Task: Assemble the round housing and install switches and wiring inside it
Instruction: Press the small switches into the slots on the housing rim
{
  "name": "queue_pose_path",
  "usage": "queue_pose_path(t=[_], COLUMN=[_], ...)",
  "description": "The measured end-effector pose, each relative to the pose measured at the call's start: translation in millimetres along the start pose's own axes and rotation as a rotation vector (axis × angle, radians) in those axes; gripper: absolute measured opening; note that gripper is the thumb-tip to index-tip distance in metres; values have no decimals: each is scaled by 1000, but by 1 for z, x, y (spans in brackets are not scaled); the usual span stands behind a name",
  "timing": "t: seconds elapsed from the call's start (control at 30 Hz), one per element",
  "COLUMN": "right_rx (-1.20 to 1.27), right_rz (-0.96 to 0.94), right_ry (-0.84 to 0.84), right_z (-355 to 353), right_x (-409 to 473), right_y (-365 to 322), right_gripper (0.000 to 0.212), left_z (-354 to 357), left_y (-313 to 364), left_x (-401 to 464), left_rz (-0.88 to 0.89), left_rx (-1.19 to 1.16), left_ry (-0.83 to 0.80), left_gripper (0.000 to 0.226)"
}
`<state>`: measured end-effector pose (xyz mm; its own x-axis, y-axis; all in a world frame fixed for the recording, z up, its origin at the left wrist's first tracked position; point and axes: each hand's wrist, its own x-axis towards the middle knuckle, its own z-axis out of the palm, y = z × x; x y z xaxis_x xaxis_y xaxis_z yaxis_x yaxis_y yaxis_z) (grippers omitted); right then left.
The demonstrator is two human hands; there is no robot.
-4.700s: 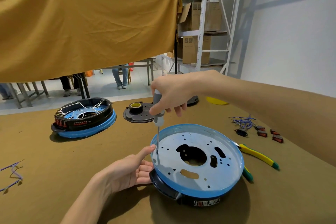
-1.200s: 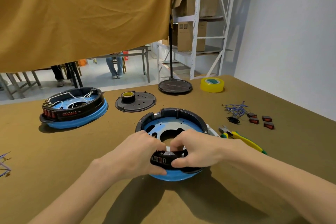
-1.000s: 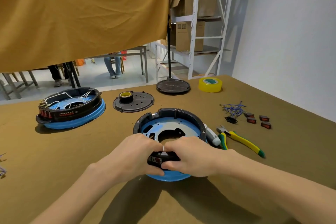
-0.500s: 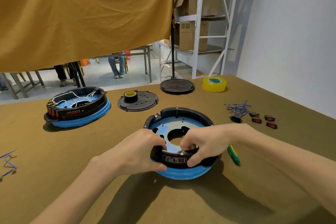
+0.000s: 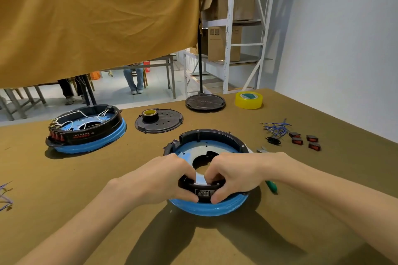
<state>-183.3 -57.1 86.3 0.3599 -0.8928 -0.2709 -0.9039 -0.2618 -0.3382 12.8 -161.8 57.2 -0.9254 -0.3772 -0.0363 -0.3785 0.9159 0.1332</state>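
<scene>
Far left of the round housing [image 5: 206, 146], at the table's [image 5: 64, 178] edge, lies a tangle of purple wire [image 5: 5, 197]. Nearer, up and to the left, sits a finished housing [image 5: 86, 129] with white wiring and red switches fitted. The left hand [image 5: 159, 178] grips the near black rim of the round housing, fingers curled over it and thumb on the outside wall. Behind the housing lie a black plate [image 5: 159, 123] with a small tape roll [image 5: 150, 114] on it and a round stand base [image 5: 205, 102]. The right hand [image 5: 234, 174] grips the same rim beside the left. Right of the housing lie a green-tipped tool [image 5: 271, 187], blue wires [image 5: 276, 128], four red switches [image 5: 304, 141], and a yellow tape roll [image 5: 248, 100] farther back.
</scene>
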Motion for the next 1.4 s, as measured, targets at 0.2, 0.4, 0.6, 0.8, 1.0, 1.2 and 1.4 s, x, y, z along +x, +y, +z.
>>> queue_pose_path(t=[0.2,0.4,0.6,0.8,1.0,1.2,1.4], right_rx=[0,91,85,81,58,230,-34], right_rz=[17,-30,36,-8,-15,49,198], right_ry=[-45,74,-117,41,5,-37,268], right_z=[-4,16,-1,12,15,-21,-6], right_x=[-9,-2,-6,-4,-1,-3,56], right_y=[8,1,2,-8,-6,9,27], right_gripper=[20,27,24,27,24,32,42], left_z=[-2,-4,3,11,-4,-3,2], left_y=[-21,-10,8,4,-16,-9,-34], left_x=[-13,-10,-8,-15,-19,-20,11], left_rz=[28,76,64,67,-6,8,-349], left_rx=[70,145,192,83,140,71,-380], left_ry=[106,-13,-71,24,4,-12,449], left_gripper=[46,39,44,38,49,62,48])
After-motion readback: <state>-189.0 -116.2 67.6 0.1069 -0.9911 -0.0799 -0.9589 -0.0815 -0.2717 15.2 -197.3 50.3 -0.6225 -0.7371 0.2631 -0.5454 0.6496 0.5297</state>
